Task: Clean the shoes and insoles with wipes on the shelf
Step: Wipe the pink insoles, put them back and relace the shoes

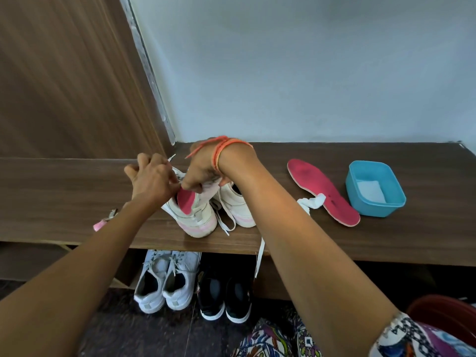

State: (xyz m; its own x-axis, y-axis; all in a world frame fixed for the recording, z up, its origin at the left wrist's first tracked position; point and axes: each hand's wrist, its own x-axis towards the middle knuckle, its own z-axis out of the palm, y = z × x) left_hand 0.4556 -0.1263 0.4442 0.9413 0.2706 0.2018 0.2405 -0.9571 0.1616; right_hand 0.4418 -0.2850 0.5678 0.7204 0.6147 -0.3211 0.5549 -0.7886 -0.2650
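Note:
Two white sneakers with pink heels stand side by side on the brown shelf (77, 191). The left sneaker (195, 217) has a pink insole (186, 199) sticking up out of its opening. My left hand (152, 181) grips that shoe's upper edge near the laces. My right hand (203, 173), with orange threads round the wrist, pinches the insole's top together with the shoe's tongue. The right sneaker (238, 204) stands untouched under my right forearm. A second pink insole (322, 191) lies flat to the right, with a crumpled white wipe (311, 202) on its edge.
A blue tub (374, 189) holding folded white wipes sits at the shelf's right. A small pink object (103, 221) lies near the left front edge. White sneakers (164, 279) and black shoes (225, 297) stand on the floor under the shelf. A wall closes the back.

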